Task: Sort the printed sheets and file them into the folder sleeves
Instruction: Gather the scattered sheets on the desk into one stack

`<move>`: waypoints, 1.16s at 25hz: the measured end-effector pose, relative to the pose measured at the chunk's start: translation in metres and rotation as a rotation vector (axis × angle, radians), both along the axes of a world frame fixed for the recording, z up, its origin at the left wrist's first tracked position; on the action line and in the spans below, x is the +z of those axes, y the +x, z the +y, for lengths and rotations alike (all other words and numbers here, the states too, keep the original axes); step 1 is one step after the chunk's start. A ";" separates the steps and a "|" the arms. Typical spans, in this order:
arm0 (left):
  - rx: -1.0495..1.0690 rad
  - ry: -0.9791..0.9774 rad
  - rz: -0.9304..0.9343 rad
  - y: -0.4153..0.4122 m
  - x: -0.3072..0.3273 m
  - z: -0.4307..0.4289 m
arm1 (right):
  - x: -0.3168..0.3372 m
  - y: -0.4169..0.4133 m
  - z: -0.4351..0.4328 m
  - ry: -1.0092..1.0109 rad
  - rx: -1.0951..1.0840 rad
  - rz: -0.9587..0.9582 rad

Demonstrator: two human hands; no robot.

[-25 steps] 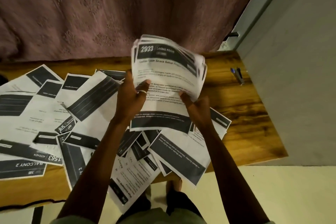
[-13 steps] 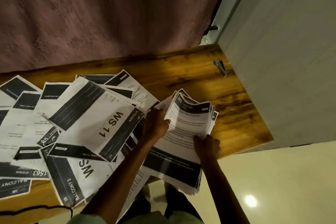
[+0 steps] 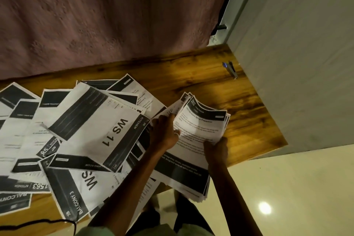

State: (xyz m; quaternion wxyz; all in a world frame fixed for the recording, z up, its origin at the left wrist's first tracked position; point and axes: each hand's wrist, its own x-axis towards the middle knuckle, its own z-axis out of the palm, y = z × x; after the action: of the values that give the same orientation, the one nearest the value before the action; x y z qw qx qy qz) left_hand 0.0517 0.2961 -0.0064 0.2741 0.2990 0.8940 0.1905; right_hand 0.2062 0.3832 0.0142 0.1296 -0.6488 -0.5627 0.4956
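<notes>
A stack of printed sheets (image 3: 201,126) with black header bands lies low over the right part of the wooden table (image 3: 249,120), its near end hanging past the front edge. My left hand (image 3: 165,134) grips the stack's left edge, thumb on top. My right hand (image 3: 216,149) holds its right edge from below. Its top sheet reads "2933 LIVING ROOM". Many loose sheets are spread over the left of the table, the biggest marked "WS 11" (image 3: 99,124). No folder is in view.
Two pens (image 3: 230,69) lie near the table's back right corner, next to a grey wall (image 3: 297,63). A pink curtain (image 3: 105,15) hangs behind the table. A black cable (image 3: 38,222) runs along the front left edge. Pale floor shows at lower right.
Both hands have brought the stack down from chest height to the table's right side. The loose sheets on the left stay where they were.
</notes>
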 end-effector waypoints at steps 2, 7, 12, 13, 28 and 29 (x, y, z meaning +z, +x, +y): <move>-0.040 -0.033 0.087 -0.011 0.000 -0.001 | -0.002 -0.003 -0.003 -0.041 -0.077 0.079; -0.070 -0.109 0.044 -0.034 0.002 0.004 | -0.003 -0.012 -0.004 -0.114 -0.165 0.128; -0.155 -0.155 0.019 -0.049 0.007 0.010 | -0.009 -0.016 -0.002 -0.137 -0.137 0.174; -0.161 -0.117 -0.019 -0.051 0.009 0.010 | -0.010 -0.016 -0.001 -0.136 -0.128 0.190; 0.470 0.720 -0.761 -0.037 0.066 -0.060 | 0.021 -0.017 0.046 -0.373 0.278 0.681; 0.568 0.801 -0.782 -0.033 0.070 -0.071 | 0.026 -0.028 0.049 -0.478 0.311 0.717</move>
State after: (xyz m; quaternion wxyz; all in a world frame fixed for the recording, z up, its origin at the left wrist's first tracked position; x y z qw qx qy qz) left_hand 0.0192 0.2250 0.0635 0.3861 0.0374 0.6313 0.6715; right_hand 0.1783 0.4320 0.0400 0.0870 -0.3558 -0.4428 0.8184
